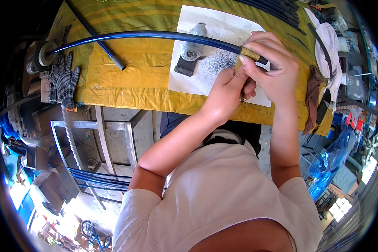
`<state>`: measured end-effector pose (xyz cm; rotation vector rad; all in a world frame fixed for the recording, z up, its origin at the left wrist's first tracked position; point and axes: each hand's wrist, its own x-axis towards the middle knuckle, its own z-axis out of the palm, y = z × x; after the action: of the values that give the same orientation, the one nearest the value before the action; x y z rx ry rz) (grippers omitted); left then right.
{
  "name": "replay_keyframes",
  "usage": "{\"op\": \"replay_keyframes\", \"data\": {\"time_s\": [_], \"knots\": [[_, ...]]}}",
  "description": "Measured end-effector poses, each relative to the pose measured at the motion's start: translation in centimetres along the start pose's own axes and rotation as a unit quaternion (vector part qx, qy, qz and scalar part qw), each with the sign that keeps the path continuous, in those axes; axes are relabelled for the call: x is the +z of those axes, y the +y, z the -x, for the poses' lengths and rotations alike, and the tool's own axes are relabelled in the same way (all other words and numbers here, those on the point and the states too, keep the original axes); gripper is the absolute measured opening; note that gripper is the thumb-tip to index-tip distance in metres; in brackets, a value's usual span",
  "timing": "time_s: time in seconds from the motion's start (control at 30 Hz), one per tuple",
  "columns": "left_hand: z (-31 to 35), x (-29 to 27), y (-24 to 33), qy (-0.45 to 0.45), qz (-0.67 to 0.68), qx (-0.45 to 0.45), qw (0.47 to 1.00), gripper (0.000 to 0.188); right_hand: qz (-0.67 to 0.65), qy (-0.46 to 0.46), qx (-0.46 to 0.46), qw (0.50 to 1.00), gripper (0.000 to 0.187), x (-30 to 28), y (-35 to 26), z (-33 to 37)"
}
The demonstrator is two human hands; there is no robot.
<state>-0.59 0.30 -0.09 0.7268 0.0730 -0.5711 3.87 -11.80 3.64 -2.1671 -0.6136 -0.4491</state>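
A long glossy dark-blue rod (147, 35) runs across the bench from a round disc-shaped fitting (47, 53) at the left to my hands at the right. Near its black right end a tan strip (250, 53) is wrapped around it. My right hand (277, 63) pinches the wrapped strip and rod between thumb and fingers. Just below, my left hand (227, 90) is closed, its thumb pressed on the strip's lower part; its fingertips are partly hidden. Under the rod lies a white sheet (178, 82) scattered with dark specks, with a grey roll-like object (193, 46) and a black block (187, 66) on it.
A dark tube (113, 59) lies across the yellow-covered bench (126, 90). A striped glove (65, 77) rests near the disc. More dark rods (277, 10) lie at the far right, near a pale cloth (326, 42) and a brown cloth (313, 94). A metal frame (132, 143) stands below left.
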Motion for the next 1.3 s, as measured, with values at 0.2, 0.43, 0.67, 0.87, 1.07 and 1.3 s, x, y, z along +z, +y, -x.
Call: {"op": "replay_keyframes", "data": {"time_s": [0.2,0.43,0.67,0.87,1.07,1.3], "knots": [[0.1,-0.1,-0.2,0.004,0.009,0.003,1.000,0.033,-0.001,-0.007,-0.002,1.000,0.023,0.1,-0.1,0.0],[0.0,0.5,-0.4,-0.005,0.009,0.000,1.000,0.034,0.002,0.001,0.000,1.000,0.022,-0.5,0.0,0.4],[0.0,1.7,-1.0,-0.015,-0.021,-0.016,1.000,0.034,0.009,0.002,0.024,1.000,0.024,-2.1,0.4,1.4],[-0.2,2.0,-1.8,-0.034,0.000,-0.015,0.999,0.034,0.024,-0.009,0.017,1.000,0.025,-3.2,0.3,1.8],[0.2,1.9,-1.0,-0.019,0.002,-0.027,0.999,0.034,0.031,-0.009,0.009,0.999,0.023,-2.7,-0.1,1.2],[0.1,0.4,-0.3,-0.010,0.012,0.007,1.000,0.033,0.017,-0.007,-0.011,1.000,0.022,-0.6,-0.6,-0.2]]}}
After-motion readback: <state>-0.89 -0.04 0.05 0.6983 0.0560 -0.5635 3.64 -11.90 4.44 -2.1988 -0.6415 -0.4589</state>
